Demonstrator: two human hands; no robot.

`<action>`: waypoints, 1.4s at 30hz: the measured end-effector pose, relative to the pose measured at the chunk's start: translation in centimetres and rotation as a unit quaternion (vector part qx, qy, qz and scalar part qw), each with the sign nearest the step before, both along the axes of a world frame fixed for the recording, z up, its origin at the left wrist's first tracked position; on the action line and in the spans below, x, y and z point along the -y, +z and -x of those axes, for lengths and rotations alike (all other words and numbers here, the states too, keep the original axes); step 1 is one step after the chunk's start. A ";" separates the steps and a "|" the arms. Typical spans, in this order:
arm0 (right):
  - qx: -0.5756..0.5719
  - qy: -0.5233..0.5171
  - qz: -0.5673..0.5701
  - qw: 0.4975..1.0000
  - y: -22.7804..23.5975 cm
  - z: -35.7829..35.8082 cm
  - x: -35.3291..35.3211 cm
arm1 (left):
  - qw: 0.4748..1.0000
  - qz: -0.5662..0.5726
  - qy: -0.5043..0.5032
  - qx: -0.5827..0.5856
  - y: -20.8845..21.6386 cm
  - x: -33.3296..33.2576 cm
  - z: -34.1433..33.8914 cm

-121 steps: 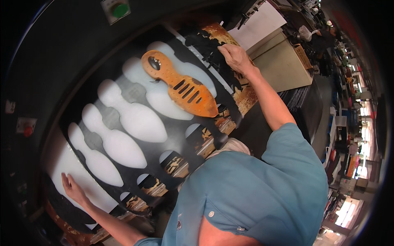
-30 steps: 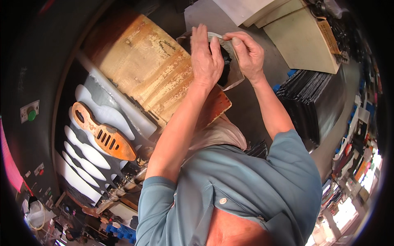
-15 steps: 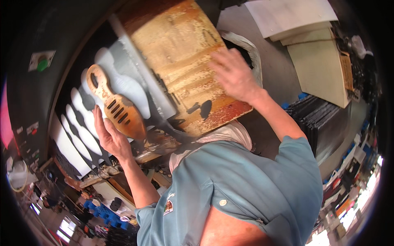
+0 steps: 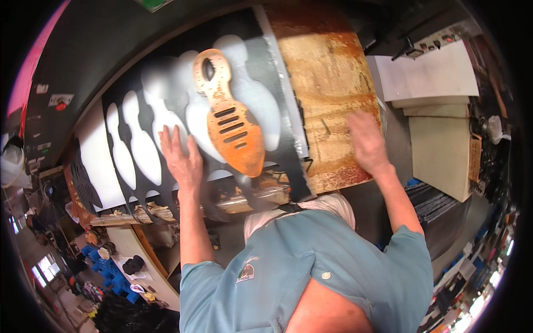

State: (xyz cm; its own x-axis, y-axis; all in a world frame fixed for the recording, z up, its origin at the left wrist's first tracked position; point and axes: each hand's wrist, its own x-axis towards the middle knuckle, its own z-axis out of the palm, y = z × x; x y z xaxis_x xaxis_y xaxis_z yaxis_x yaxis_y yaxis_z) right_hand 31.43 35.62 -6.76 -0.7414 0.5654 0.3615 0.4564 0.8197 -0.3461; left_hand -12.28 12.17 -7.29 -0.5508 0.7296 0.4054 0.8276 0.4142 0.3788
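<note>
An orange cutting die [image 4: 236,133], shaped like a shoe sole with an oval hole and several slots, lies on a black sheet [image 4: 286,144]. White sole-shaped openings [image 4: 145,145] show in a row across the sheet. My left hand [image 4: 184,164] is open, fingers spread over the sheet beside one opening, left of the die and apart from it. Over the right part of a worn wooden board [image 4: 336,127] is my right hand [image 4: 368,145], blurred, its fingers stretched out with nothing visible in them.
A dark machine body [image 4: 105,61] with a red button [image 4: 61,105] stands at the far left. Pale boxes or blocks [image 4: 438,150] and stacked black sheets [image 4: 436,202] are at the right. Blue crates [image 4: 111,275] stand at the lower left.
The view has turned, shifting the scene. My right hand has moved toward the board's right edge, and the dark scraps seen on the board no longer show there. My left hand stays left of the die.
</note>
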 end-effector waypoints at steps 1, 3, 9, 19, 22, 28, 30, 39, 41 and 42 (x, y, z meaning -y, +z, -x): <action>-0.008 -0.045 -0.036 0.998 0.7 -0.2 -1.1 | 1.000 -0.008 -0.002 0.026 0.3 -0.1 0.0; -0.003 -0.174 -0.033 0.984 2.6 0.8 -1.1 | 0.993 -0.050 -0.009 0.106 1.1 -0.5 0.1; -0.088 -0.046 0.243 0.965 5.8 15.8 9.1 | 0.890 -0.194 -0.005 0.412 4.0 -4.8 2.5; 0.019 -0.114 0.099 0.988 4.5 25.9 13.5 | 0.873 -0.094 0.032 0.477 6.0 -9.8 9.8; 0.014 -0.111 0.109 0.988 4.9 25.5 13.1 | 0.949 -0.024 -0.010 0.314 4.3 -11.4 10.6; -0.310 -0.031 0.519 0.796 7.2 23.1 11.8 | 0.963 -0.019 -0.046 0.265 4.3 -7.7 8.9; -0.341 -0.023 0.517 0.785 7.5 22.2 12.1 | 0.960 -0.011 -0.048 0.276 4.5 -4.2 6.7; -0.219 -0.051 0.371 0.901 7.8 22.7 13.7 | 0.950 0.013 -0.094 0.298 4.9 8.5 -1.5; -0.164 -0.068 0.344 0.922 7.9 22.9 14.4 | 0.954 0.012 -0.118 0.275 5.3 9.7 -2.4; -0.151 -0.071 0.339 0.926 7.9 23.0 14.8 | 0.948 0.007 -0.104 0.300 5.5 10.3 -2.6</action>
State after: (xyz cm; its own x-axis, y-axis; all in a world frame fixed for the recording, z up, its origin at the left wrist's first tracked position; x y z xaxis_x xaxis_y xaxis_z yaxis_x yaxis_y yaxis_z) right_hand 8.41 20.86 1.13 -0.5651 0.8224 0.0657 0.3422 0.3062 -0.8883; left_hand -9.64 1.90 -1.78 -0.5231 0.8505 0.0544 0.5298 0.2745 0.8025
